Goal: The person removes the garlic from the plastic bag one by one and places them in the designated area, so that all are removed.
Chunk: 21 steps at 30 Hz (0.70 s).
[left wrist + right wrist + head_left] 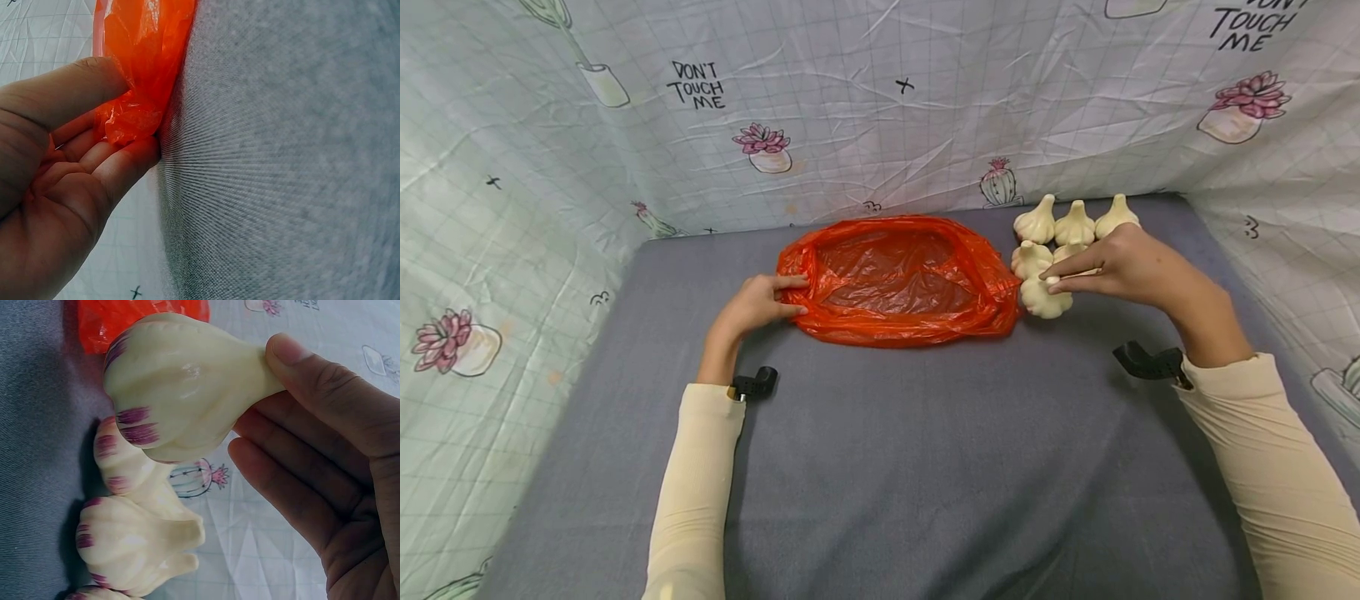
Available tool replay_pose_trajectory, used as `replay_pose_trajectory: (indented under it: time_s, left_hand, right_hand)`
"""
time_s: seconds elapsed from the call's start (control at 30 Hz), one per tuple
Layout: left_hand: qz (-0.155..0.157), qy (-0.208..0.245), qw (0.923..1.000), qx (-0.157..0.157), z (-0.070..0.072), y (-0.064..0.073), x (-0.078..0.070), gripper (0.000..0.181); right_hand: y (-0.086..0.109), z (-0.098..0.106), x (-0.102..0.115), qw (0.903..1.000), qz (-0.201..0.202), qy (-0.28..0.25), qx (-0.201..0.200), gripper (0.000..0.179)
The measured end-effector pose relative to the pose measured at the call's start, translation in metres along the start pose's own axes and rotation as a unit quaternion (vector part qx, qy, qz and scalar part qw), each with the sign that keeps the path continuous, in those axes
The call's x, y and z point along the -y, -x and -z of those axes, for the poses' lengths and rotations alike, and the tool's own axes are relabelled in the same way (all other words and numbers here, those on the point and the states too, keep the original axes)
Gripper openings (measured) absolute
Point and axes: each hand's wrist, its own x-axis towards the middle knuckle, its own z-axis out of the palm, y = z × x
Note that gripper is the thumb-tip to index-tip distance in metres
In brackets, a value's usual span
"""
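An orange-red plastic bag (895,329) lies on the grey cloth with its mouth spread wide. At its left end my left hand (754,302) grips the gathered rim; in the left wrist view the thumb presses the bunched plastic (140,115) against the fingers. My right hand (1123,265) pinches a garlic bulb (181,387) by its stem, beside the bag's right end. This bulb is cream-white with purple streaks, and in the right wrist view it hangs above other bulbs. Behind it, several garlic bulbs (1036,221) stand grouped, some partly covered by the right hand.
The grey cloth (910,467) spreads over the table in front of the bag. A white printed curtain (865,108) rises along the back and both sides. Black wrist mounts (1150,362) stick out at both cuffs.
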Motion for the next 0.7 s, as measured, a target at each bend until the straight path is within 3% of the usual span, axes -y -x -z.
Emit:
replay_pose_trajectory:
  time_s: [0.7]
  left_hand:
    - [0.000, -0.002, 1.0000, 0.001, 0.000, -0.001, 0.000, 0.055]
  right_hand:
    - [0.012, -0.008, -0.007, 0.9997, -0.023, -0.010, -0.003, 0.064]
